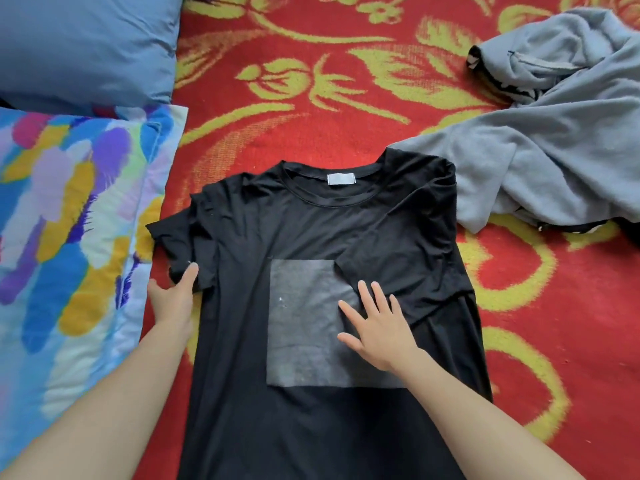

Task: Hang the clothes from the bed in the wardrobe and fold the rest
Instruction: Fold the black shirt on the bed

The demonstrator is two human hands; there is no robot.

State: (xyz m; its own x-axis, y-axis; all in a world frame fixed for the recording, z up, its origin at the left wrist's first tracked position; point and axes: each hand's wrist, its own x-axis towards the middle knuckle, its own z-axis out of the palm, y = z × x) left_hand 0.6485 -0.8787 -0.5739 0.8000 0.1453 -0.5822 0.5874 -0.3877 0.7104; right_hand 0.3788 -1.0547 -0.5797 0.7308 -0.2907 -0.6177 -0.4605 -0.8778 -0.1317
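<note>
While the black T-shirt (311, 230) lay flat near the middle of the red blanket (346, 109), the right hand (379, 329) pressed its grey square (301, 317) with fingers spread, apparently pinning the folded-in right sleeve (398, 261). The left hand (173, 299) pinched the left sleeve (180, 244), likely to fold it inward; a grey garment (561, 140) lay far right.

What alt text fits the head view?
A black T-shirt lies spread on a red blanket; the left hand holds a sleeve, the right hand presses flat on its grey patch. A grey garment lies crumpled right, two pillows left.
</note>
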